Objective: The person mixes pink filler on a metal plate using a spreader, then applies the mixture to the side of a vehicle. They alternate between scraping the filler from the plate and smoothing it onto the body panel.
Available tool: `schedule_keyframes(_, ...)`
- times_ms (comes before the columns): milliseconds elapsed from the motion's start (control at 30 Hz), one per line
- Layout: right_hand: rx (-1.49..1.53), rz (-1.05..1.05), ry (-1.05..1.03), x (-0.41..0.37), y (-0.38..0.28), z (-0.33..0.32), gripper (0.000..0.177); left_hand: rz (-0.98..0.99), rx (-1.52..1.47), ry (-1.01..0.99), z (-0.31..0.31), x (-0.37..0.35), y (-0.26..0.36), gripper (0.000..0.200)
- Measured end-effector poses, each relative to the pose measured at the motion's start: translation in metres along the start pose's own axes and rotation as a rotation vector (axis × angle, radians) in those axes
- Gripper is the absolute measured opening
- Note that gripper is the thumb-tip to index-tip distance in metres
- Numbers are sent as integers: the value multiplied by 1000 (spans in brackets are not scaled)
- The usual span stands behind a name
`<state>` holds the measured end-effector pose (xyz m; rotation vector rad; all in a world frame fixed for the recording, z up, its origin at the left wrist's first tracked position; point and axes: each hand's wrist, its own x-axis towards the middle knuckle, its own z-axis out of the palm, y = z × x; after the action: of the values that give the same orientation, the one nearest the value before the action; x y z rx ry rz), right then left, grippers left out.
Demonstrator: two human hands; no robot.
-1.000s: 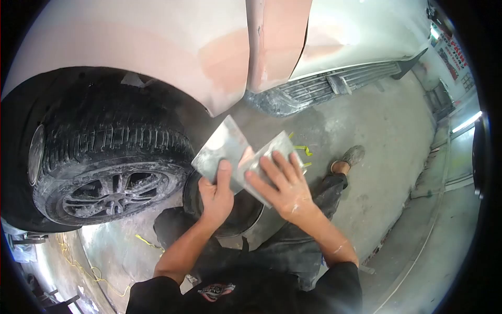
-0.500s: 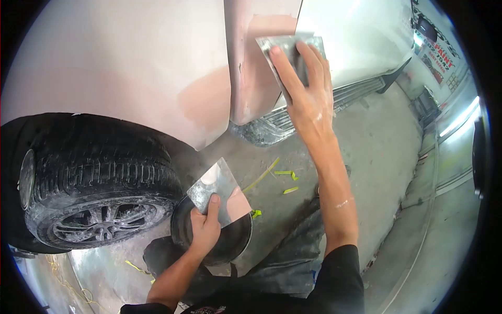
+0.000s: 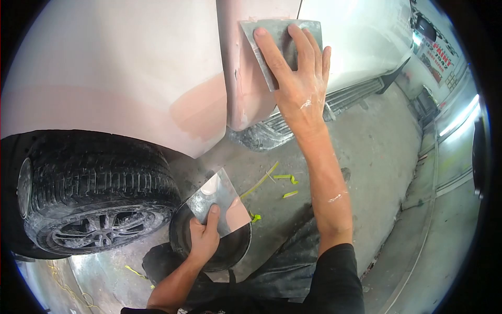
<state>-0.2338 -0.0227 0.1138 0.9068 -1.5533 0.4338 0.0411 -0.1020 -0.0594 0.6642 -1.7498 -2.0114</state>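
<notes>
My right hand (image 3: 303, 91) holds a grey metal spreader plate (image 3: 285, 44) against the car's door panel, fingers spread over its back and the thumb hidden. Pink filler (image 3: 246, 94) shows on the panel beside and below the plate. Lower down, my left hand (image 3: 205, 235) grips a second metal plate (image 3: 222, 201) by its lower edge, thumb on top. A patch of pink paste covers that plate's right corner, and a pale spot lies near its upper left. This plate is over a black round tub (image 3: 235, 251).
A dusty car wheel (image 3: 104, 230) stands at the left under the white fender (image 3: 130, 52). A ribbed side step (image 3: 272, 128) runs below the door. Yellow-green tape scraps (image 3: 285, 178) lie on the concrete floor (image 3: 376, 157). A poster hangs at the upper right.
My right hand and its plate have moved up and slightly left across the panel. The fender and wheel sit slightly lower in view. My left hand still holds its plate, now slightly lower.
</notes>
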Motion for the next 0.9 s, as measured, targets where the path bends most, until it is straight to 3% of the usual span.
schedule_keyframes(267,-98,-40,-80,-20,-3,-4,56,-27,-67,-25,-3,-3,-6,21)
schedule_keyframes(600,-48,-22,-206,-104,-18,-4,58,-39,-33,-63,-4,-3,-7,22)
schedule_keyframes(700,-25,1,-311,-106,-19,-28,57,-23,-35,13,4,-1,-3,38)
schedule_keyframes(900,20,-11,-67,-38,7,-18,55,26,2,6,5,2,-9,36)
